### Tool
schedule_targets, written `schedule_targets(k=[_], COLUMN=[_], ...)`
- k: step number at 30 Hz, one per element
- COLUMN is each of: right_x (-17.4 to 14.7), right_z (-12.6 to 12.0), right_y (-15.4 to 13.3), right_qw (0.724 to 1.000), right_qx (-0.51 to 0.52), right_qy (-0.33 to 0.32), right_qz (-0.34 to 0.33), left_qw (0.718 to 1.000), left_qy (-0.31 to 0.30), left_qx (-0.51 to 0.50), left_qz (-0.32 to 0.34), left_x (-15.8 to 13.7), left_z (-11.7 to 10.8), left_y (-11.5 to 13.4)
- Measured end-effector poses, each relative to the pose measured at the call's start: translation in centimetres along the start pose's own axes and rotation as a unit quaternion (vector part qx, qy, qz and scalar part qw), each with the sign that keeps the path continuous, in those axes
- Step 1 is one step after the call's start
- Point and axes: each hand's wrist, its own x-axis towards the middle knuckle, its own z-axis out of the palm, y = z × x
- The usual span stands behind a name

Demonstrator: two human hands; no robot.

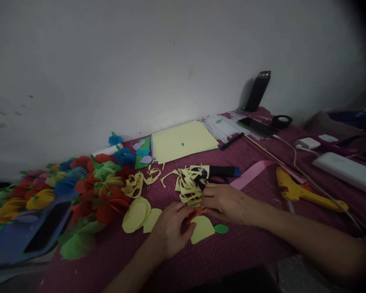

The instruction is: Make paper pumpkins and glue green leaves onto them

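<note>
Fingers of the left hand [171,231] are curled around a small orange piece [198,212], with the thumb on its near side, while fingers of the right hand [227,202] are bent together and seem to pinch its right end. It is held at the far edge of the rounded yellow cutout [203,232] and looks like thin paper, perhaps folded; most likely it is very light, soft and easy to crease, so it is better to take it by its edges, with only small pressure. Just to the right of the rounded yellow cutout lies a green leaf shape [221,228], and to its left are more yellow cutouts [136,215]. Beyond it are curled yellow scraps [184,188], and farther beyond, a stack of yellow sheets [186,142]. Well to its right lies a yellow glue gun [288,187]; well to its left, many colourful paper flowers [110,203] are crowded together.
</note>
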Motion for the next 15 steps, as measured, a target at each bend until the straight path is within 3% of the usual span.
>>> schedule_targets(k=[3,5,8,10,15], right_x=[0.0,0.0,0.0,0.0,0.1], right_z=[0.3,0.4,0.5,0.5,0.7], right_y=[0.0,0.0,0.0,-0.1,0.0], right_qw=[0.999,0.996,0.988,0.983,0.980], right_qx=[-0.026,-0.043,-0.074,-0.091,-0.112], right_qy=[0.043,0.077,0.123,0.138,0.126], right_qz=[-0.011,-0.031,-0.064,-0.082,-0.101], left_qw=[0.998,0.984,0.917,0.874,0.835], left_qy=[0.028,0.042,0.032,0.033,0.007], left_qx=[-0.063,-0.173,-0.391,-0.466,-0.526], left_qz=[-0.004,-0.021,-0.077,-0.134,-0.165], left_x=[-0.3,-0.4,-0.1,0.2,0.8], left_z=[-0.5,-1.0,-1.8,-1.9,-1.2], left_y=[0.2,0.1,-0.4,-0.7,-0.6])
